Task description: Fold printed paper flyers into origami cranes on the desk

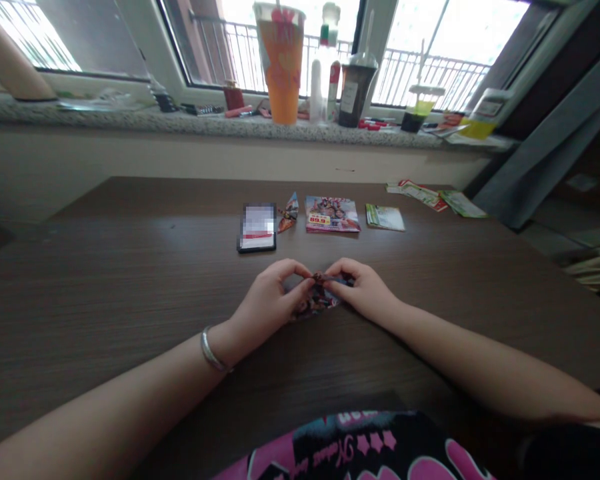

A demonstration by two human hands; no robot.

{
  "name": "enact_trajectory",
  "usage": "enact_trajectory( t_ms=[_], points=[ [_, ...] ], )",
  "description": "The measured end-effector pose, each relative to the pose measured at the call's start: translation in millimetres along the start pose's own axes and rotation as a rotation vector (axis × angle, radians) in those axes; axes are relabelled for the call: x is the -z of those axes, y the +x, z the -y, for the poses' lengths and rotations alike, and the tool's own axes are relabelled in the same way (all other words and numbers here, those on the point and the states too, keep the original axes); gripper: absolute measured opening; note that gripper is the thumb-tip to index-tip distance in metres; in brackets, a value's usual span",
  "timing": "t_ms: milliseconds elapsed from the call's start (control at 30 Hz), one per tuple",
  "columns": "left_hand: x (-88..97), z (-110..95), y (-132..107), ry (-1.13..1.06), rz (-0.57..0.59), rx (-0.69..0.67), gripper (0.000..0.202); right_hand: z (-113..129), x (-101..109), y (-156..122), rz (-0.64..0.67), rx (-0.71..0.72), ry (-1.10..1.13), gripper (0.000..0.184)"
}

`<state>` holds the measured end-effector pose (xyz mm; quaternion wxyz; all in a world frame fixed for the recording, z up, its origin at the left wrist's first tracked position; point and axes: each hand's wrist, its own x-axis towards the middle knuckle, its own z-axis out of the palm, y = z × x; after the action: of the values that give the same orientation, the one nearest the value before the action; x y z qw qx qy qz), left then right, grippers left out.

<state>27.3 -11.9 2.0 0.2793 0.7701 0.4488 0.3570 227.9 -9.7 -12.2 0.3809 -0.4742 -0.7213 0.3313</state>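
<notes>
A small folded piece of printed coloured paper (318, 300) lies on the dark wooden table (130, 280) between both hands. My left hand (267, 303), with a silver bracelet (211, 351) at the wrist, pinches its left side. My right hand (363, 288) pinches its right side, fingertips meeting the left ones over the paper. Much of the paper is hidden under the fingers.
Beyond the hands lie a phone (257, 227), a finished folded paper shape (289, 213), a stack of printed flyers (332, 214), green cards (385, 217) and more leaflets (433, 197). The windowsill (130, 120) holds an orange cup (283, 63), bottles and drinks.
</notes>
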Motion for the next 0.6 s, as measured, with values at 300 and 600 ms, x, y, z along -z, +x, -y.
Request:
enact_trajectory(
  t_ms=[300, 600],
  points=[
    [-1.4, -7.4, -3.9, -0.300, -0.021, 0.050, 0.009, 2.9, -2.2, -4.1, -0.083, 0.050, 0.171, 0.009],
    [-3.4, -5.8, -6.0, -0.250, -0.088, -0.027, 0.004, 6.7, -2.6, -6.2, -0.104, 0.086, 0.173, 0.004]
  ],
)
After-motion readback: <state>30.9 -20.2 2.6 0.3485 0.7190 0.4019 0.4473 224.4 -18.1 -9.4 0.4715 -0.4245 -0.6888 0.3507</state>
